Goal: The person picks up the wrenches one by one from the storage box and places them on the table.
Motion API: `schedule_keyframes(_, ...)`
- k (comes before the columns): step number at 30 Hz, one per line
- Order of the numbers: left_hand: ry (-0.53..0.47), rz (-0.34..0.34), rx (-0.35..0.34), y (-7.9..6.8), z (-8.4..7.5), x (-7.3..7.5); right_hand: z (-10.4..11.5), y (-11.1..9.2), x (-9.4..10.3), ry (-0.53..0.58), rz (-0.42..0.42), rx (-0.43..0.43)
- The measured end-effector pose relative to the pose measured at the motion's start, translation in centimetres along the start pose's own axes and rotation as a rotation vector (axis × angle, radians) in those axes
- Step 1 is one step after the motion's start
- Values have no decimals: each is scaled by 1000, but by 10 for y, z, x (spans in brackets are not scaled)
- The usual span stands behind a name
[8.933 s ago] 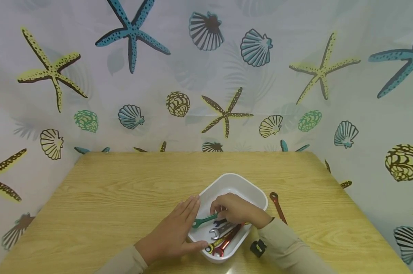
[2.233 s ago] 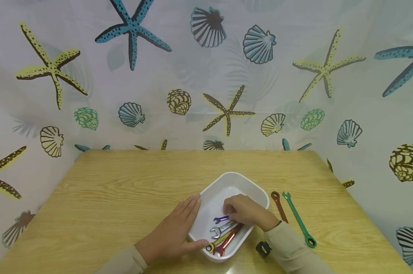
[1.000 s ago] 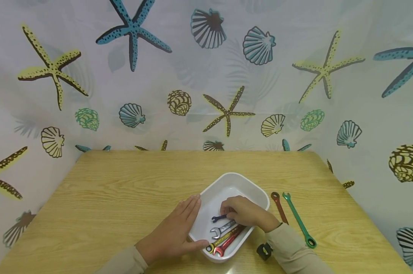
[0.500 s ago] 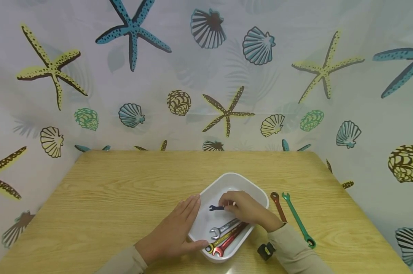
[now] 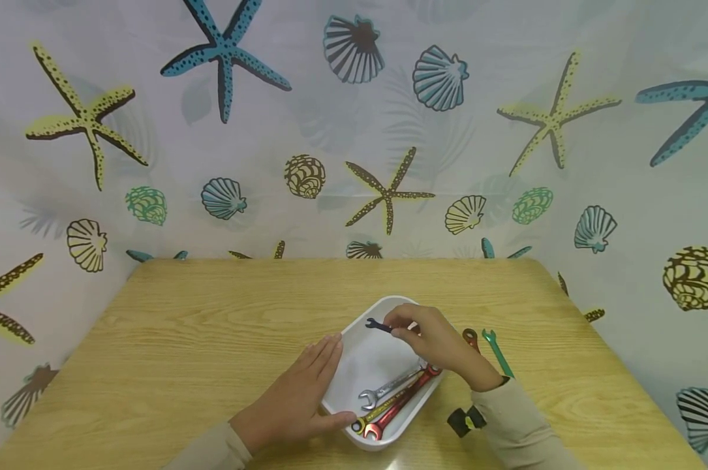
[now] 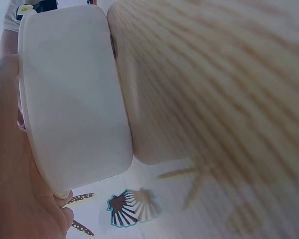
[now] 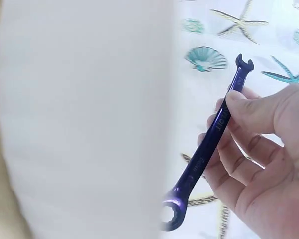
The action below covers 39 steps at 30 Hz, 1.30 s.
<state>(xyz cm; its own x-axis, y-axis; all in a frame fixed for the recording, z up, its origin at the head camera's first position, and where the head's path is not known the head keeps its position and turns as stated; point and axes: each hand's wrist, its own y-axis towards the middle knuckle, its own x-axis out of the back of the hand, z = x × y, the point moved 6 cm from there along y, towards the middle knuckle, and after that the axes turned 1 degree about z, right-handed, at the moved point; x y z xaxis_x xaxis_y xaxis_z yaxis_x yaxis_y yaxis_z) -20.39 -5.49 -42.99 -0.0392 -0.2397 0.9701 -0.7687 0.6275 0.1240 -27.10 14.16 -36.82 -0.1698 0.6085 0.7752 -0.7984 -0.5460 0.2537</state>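
My right hand (image 5: 436,336) pinches a small purple combination wrench (image 7: 209,139) between thumb and fingers, held over the far part of a white plastic bin (image 5: 359,359). In the right wrist view its open-jaw end points up and its ring end down, beside the blurred white bin wall. My left hand (image 5: 295,398) rests along the bin's left rim with straight fingers, its thumb over the near end. Inside the bin lie a silver wrench (image 5: 383,390), a yellow wrench (image 5: 380,410) and a red wrench (image 5: 393,414), side by side.
On the wooden table (image 5: 224,313), right of the bin, lie an orange-red wrench (image 5: 470,337) and a green wrench (image 5: 494,346), both partly hidden by my right arm. A black device (image 5: 466,421) sits at my right wrist. A shell-patterned curtain (image 5: 354,130) surrounds the table.
The green wrench went from the bin to the table beside the orange-red one. My right hand then took the purple wrench and lifted it up and away from the others. My left hand stayed put.
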Motion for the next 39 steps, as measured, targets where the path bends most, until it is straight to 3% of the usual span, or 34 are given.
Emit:
schedule_keyframes(7,2,-7,-8,0,0,-1,6,-9,40,-26,-134,11)
schedule_keyframes(20,1,-37,-21,0,0,-2,-39,-63,102,-205,-261,-212)
schedule_keyframes(26,6,-22,-11,0,1,-1,-78,-89,110,-218,-226,-343)
schedule_keyframes(31,4,-27,-17,0,1,0,-110,-104,108,-221,-148,-426)
schedule_keyframes(39,12,-41,-29,0,1,-1,-141,-123,96,-216,-20,-519)
